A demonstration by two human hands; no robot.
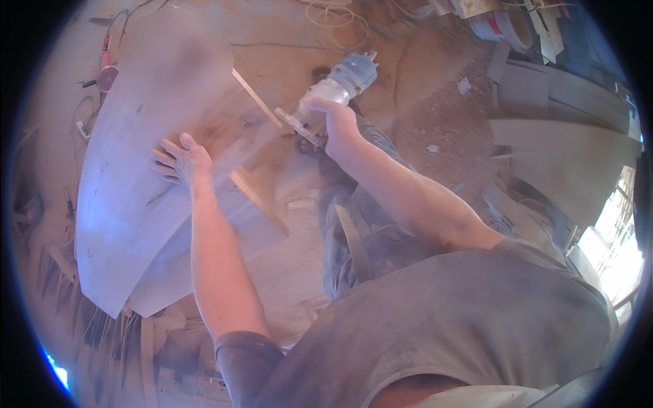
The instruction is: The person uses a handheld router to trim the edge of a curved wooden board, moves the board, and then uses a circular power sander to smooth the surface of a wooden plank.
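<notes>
A large pale wooden panel [119, 197] with a curved outer edge slants across the left side. My left hand [183, 162] rests on its face, fingers spread. To the right, my right hand [337, 121] is wrapped around a trim router [350, 76] with a bluish motor end and a flat base plate. The router is tilted, its base toward the panel's right side and apart from it. A thin light wood strip [257, 98] stands out from the panel near the base. Lower down, another wood strip [258, 200] lies along a second board's edge.
A red angle grinder [107, 68] with a cord lies at the far left. A coiled hose or cable [337, 24] is at the top. Stacked boards [558, 153] and a white bucket [500, 30] stand on the right. Sawdust and scraps cover the floor [435, 115].
</notes>
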